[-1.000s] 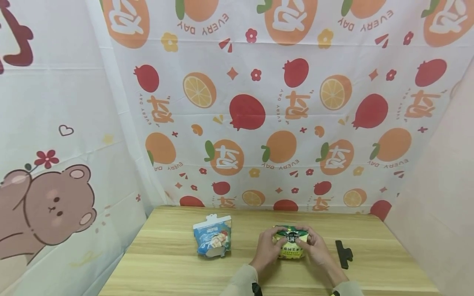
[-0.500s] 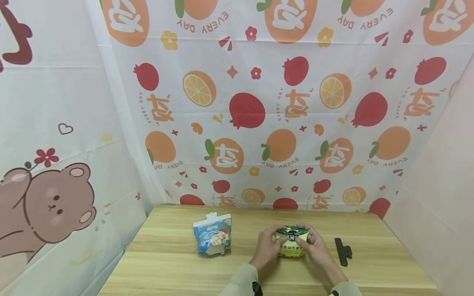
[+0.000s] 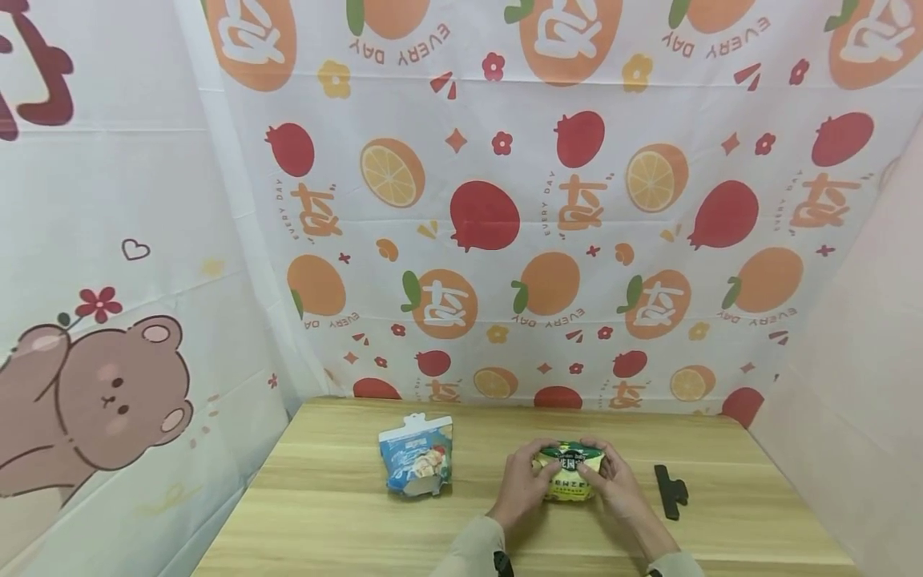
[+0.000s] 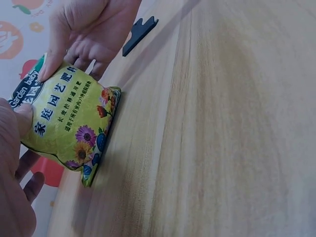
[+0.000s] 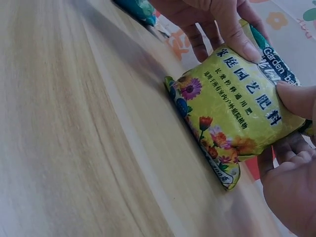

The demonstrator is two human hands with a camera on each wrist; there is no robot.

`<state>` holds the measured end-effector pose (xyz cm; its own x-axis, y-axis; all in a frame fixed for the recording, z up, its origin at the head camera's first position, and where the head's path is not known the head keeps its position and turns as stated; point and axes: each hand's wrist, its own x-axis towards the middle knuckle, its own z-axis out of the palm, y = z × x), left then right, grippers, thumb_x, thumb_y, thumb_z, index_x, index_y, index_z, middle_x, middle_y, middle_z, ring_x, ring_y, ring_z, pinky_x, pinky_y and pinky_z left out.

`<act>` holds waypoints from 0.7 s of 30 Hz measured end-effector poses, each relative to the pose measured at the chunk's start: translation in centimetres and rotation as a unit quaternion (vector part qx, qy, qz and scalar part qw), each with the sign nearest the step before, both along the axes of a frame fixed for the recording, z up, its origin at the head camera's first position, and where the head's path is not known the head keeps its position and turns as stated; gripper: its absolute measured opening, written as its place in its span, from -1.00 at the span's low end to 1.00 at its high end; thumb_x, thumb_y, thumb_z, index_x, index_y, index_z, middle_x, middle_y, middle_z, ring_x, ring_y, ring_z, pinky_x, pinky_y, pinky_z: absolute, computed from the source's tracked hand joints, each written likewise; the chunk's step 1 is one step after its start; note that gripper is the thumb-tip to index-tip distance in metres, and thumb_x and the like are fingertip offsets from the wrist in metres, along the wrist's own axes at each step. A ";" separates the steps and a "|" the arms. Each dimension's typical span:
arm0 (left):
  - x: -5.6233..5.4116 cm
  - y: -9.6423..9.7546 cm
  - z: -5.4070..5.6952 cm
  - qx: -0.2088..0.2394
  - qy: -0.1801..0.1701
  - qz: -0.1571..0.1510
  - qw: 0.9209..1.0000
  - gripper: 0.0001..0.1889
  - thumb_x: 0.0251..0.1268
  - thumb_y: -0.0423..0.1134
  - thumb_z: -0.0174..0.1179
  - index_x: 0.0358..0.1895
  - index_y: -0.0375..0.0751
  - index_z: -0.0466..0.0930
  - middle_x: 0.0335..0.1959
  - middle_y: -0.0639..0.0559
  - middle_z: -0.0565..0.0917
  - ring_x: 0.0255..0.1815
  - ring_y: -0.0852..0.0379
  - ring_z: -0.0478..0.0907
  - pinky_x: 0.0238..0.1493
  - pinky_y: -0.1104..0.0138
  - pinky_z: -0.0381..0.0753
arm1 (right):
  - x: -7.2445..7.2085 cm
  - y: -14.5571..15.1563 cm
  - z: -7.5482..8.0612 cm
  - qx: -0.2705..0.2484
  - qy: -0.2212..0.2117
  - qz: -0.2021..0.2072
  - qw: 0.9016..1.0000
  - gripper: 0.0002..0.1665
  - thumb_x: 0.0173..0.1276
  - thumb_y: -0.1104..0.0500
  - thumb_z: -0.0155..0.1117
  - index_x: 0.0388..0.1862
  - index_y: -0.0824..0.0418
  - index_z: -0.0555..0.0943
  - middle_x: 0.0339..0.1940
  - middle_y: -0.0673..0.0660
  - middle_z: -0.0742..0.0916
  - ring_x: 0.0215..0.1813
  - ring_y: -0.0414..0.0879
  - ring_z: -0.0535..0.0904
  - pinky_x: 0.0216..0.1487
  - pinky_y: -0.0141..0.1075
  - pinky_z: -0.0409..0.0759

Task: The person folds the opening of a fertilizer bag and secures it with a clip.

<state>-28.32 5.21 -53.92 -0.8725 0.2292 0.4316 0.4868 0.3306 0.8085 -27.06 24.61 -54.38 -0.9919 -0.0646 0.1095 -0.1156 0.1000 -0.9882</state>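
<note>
A yellow and green fertilizer bag with flower pictures stands on its bottom edge on the wooden table, held between both hands. My left hand grips its left side, the thumb pressed on the front near the dark label. On the other side my right hand grips it the same way, its thumb also on the front. In the left wrist view the bag shows its printed front. The right wrist view shows the bag's lower edge touching the table. Some fingers are hidden behind the bag.
A blue snack-like bag with a white clip on its top lies to the left. A black clip lies on the table right of my right hand. A fruit-print cloth hangs behind the table.
The head view has shifted slightly. Both hands keep their hold on the fertilizer bag, whose front now looks tipped back a little more than a second ago.
</note>
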 end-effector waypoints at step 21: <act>0.2 -0.1 -0.3 -0.020 0.009 0.025 0.999 -0.68 0.36 -0.20 0.31 0.12 -0.19 0.64 -0.03 -0.09 0.80 -0.02 0.04 0.74 0.07 0.24 0.70 | -0.3 1.2 0.0 0.076 -0.004 -0.013 0.997 -0.37 0.41 0.12 0.35 0.39 0.27 0.43 0.47 0.30 0.51 0.61 0.35 0.21 0.54 0.29 0.17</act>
